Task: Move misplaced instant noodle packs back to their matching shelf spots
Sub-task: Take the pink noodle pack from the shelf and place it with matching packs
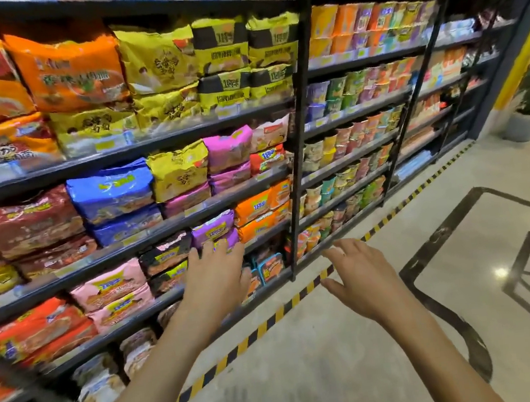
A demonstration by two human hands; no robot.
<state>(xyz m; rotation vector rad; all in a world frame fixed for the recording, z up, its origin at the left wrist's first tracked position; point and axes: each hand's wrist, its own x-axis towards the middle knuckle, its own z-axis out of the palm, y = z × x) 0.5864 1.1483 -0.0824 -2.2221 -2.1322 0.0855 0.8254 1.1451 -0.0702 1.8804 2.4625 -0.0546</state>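
Left hand [214, 274] is open, fingers straight and spread, fingertips touching the front of the lower purple noodle pack [213, 229]; it holds nothing. Right hand [362, 270] is also open wide, fingers spread and empty, hovering in front of the low shelves just right of the black upright post [294, 217], not touching anything.

Black shelf unit [183, 134] fills the left and top of the view, and its tiers run off toward the far right. Beige tiled floor [341, 357] is at lower right. Left bay holds bagged noodle packs in colour blocks; right bay holds cup noodles [358, 130].

Purple packs are stacked two high near the right end of the fourth tier from the top, with black packs [165, 251] just to the left and orange packs [254, 208] just to the right. One tier up, a single yellow pack [179, 171] lies on a pink pack [187, 200], between the blue stack [110, 192] and more pink packs, the odd colour there.

Yellow-and-black striped tape [271, 322] runs along the floor at the foot of the shelf unit.
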